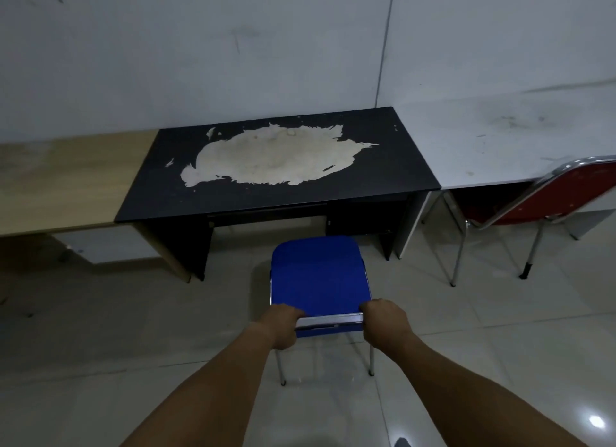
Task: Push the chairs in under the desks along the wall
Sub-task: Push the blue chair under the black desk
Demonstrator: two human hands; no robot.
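Observation:
A blue padded chair with chrome legs stands on the tiled floor in front of a black desk whose top is worn to a pale patch. The seat's front edge reaches just to the desk's knee gap. My left hand grips the left end of the chrome top bar of the backrest. My right hand grips the right end of the same bar. A red chair with a chrome frame sits at the right, its seat partly under a white desk.
A light wooden desk adjoins the black one on the left, along a pale wall. The black desk's side panels flank the knee gap. Glossy floor tiles spread around the blue chair.

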